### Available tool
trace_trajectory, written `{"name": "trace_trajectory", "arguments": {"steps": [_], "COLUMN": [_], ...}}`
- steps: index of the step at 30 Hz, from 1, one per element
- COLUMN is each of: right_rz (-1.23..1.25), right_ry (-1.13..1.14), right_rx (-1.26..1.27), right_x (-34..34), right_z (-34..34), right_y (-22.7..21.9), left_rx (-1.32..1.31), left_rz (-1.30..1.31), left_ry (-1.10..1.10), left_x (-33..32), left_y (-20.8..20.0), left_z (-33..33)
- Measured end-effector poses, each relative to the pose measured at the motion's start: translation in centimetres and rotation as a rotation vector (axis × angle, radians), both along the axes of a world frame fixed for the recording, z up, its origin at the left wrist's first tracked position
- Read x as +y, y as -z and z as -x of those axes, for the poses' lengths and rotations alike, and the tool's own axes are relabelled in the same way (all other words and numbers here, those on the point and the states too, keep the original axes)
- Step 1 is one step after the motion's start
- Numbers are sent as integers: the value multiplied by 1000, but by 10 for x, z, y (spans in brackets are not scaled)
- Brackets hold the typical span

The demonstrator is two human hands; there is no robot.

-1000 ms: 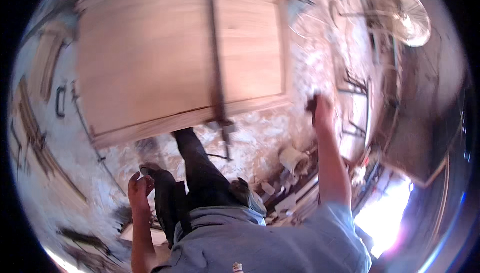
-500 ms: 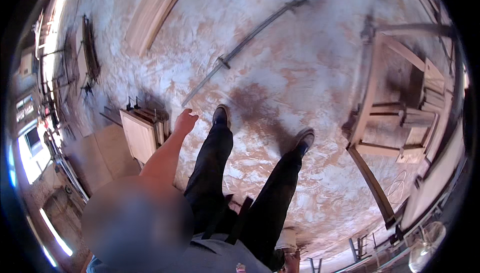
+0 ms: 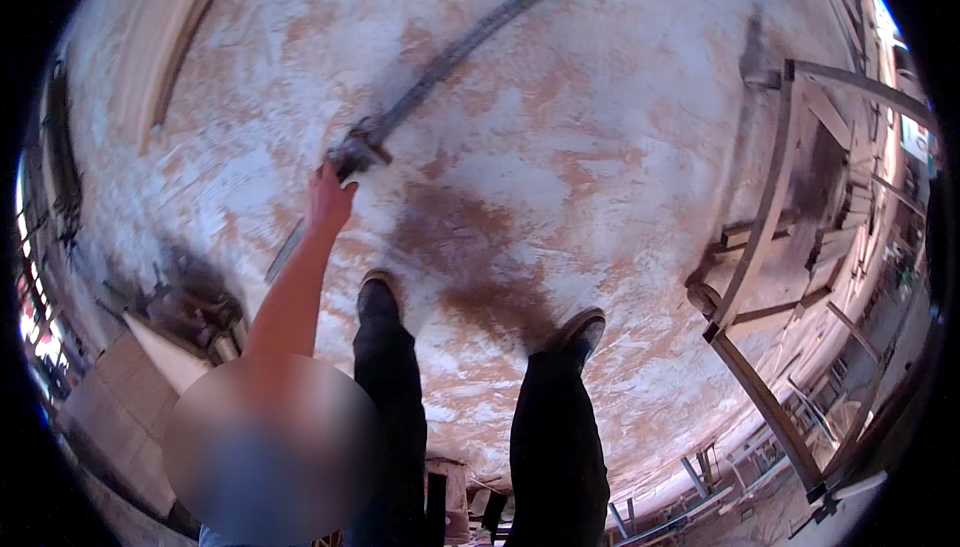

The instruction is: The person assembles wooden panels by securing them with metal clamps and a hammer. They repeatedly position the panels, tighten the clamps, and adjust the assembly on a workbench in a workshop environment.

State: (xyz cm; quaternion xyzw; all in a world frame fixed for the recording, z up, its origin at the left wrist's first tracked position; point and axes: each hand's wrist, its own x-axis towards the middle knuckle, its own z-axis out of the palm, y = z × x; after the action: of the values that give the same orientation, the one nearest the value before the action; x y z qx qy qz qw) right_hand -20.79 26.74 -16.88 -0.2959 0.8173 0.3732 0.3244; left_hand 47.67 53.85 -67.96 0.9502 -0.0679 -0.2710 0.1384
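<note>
A long metal bar clamp lies slantwise on the floor, its far end toward the top of the view. My left hand reaches down to its sliding jaw. The fingers are closed round the clamp just below that jaw, with the thumb showing on the right side. Beneath my forearm the near end of the bar comes out again. My right hand does not show. Part of my left arm is hidden by a blurred patch.
Wooden boards lie at the far left. On the right stands a wooden frame with clamps and smaller pieces. A pale panel and dark clamps stand at lower left. My shoes are close below the bar clamp.
My left hand has moved forward from above the floor onto the bar clamp and closed on it. My view has shifted, so the boards sit further left.
</note>
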Motion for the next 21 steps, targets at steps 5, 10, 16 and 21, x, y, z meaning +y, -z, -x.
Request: {"name": "trace_trajectory", "arguments": {"steps": [5, 10, 16, 21], "right_rz": [29, 73, 173, 285], "right_ry": [68, 117, 230, -157], "right_rx": [31, 0, -140, -433], "right_x": [-5, -6, 16, 11], "right_z": [-3, 3, 35, 54], "right_y": [-4, -26, -52, -41], "left_rx": [-140, 390, 495, 245], "left_rz": [-228, 63, 436, 140], "left_ry": [62, 195, -184, 12], "left_x": [-19, -13, -46, 0], "left_y": [31, -10, -174, -321], "left_z": [-2, 21, 83, 94]}}
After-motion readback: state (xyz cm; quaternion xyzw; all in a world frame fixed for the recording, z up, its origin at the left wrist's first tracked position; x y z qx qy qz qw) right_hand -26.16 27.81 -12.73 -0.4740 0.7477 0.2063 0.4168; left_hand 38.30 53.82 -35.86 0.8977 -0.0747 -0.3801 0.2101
